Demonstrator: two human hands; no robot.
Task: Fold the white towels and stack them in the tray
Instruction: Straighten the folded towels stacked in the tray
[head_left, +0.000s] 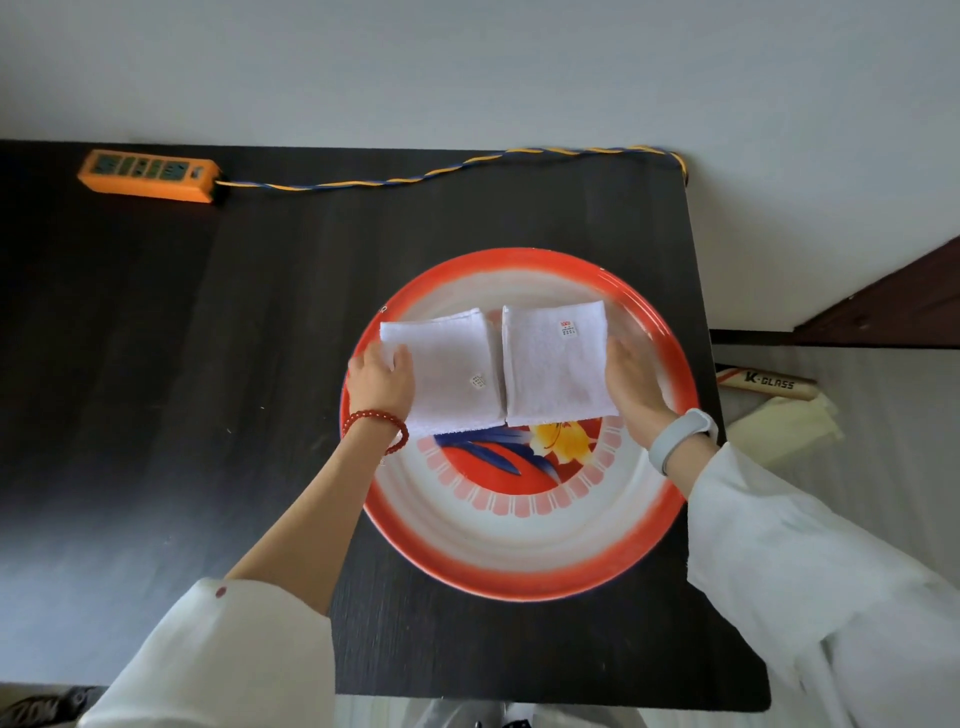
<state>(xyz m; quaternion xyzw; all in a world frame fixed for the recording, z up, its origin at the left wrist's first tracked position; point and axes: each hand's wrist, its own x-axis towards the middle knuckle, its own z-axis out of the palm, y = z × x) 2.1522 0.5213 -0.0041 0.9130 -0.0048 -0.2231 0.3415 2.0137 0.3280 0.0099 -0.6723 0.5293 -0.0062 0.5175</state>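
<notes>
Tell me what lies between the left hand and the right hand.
In the head view, two folded white towels lie side by side in the tray: the left towel by the left hand, the right towel by the right hand.

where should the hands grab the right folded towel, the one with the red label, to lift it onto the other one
Probably by its outer right edge, coming in from the right. The right folded towel lies flat in the tray, its inner edge butted against the left folded towel, so that side leaves no room for fingers. The right hand already rests at the free edge. Slide the fingers under, thumb on top, so the layers stay together.
</notes>
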